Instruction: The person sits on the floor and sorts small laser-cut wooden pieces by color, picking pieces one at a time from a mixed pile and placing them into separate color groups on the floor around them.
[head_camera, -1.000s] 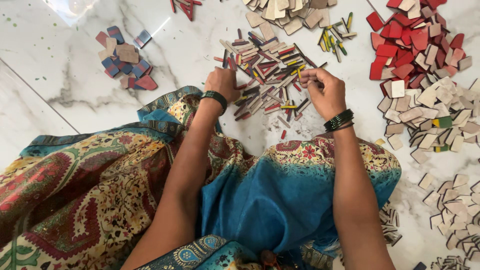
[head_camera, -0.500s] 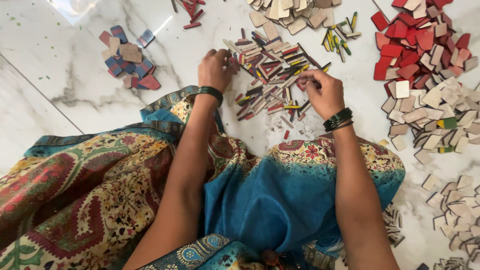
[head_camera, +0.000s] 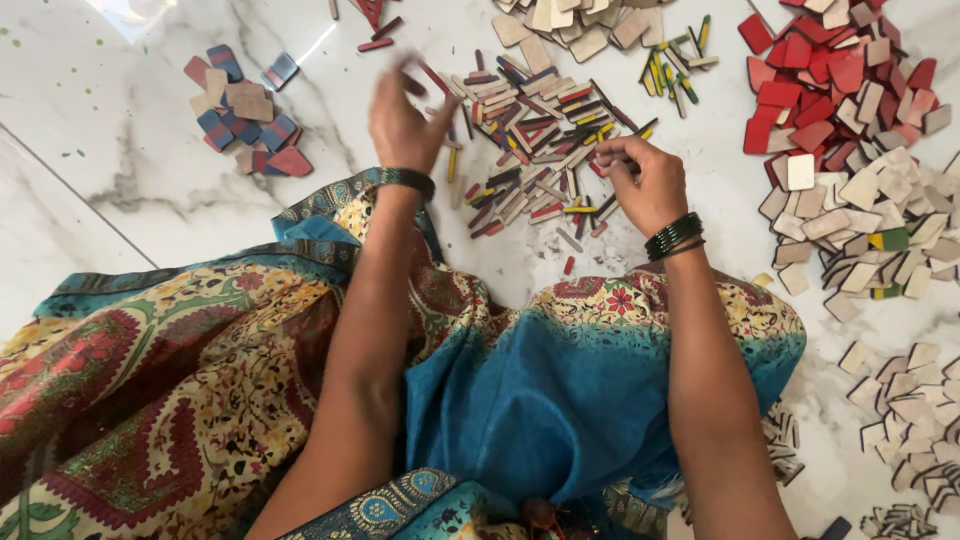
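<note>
A loose pile of thin coloured sticks (head_camera: 530, 130) lies on the white marble floor (head_camera: 120, 170) in front of my knees. My left hand (head_camera: 405, 120), with a dark bangle at the wrist, is raised over the pile's left edge and blurred by motion. A dark red stick (head_camera: 430, 78) shows at its fingertips. My right hand (head_camera: 645, 185), wearing green bangles, rests on the pile's right edge with its fingers pinched on a stick. My lap is covered by blue and patterned cloth (head_camera: 560, 400).
Red tiles (head_camera: 820, 70) lie at the far right, with beige tiles (head_camera: 870, 220) below them. A small heap of blue, red and beige tiles (head_camera: 245, 115) sits at the left. Beige tiles (head_camera: 570, 25), yellow-green sticks (head_camera: 675, 60) and red pieces (head_camera: 370, 20) lie beyond the pile.
My left hand has lifted off the stick pile and moved up and away from me. My right hand has stayed at the pile's right edge.
</note>
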